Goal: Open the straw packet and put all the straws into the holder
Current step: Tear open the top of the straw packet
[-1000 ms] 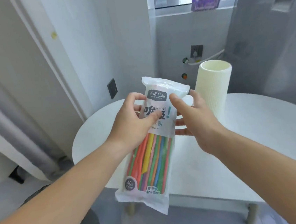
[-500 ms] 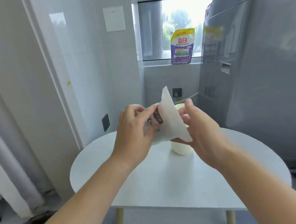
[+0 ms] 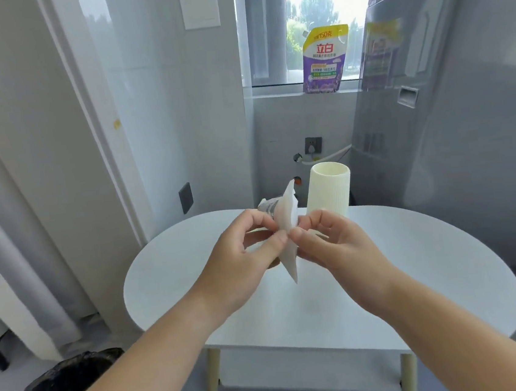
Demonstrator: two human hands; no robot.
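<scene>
Head view: left hand (image 3: 243,254) and right hand (image 3: 335,244) fingers pinch straw packet (image 3: 286,224) edge between them.

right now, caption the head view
The left hand and right hand pinch a white plastic straw packet near a ribbed cream holder

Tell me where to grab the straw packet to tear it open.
Pinch the straw packet by its flat white end, one hand from each side, as the left hand and right hand do. That end is thin and flat, so fingertips can nip it.
</scene>
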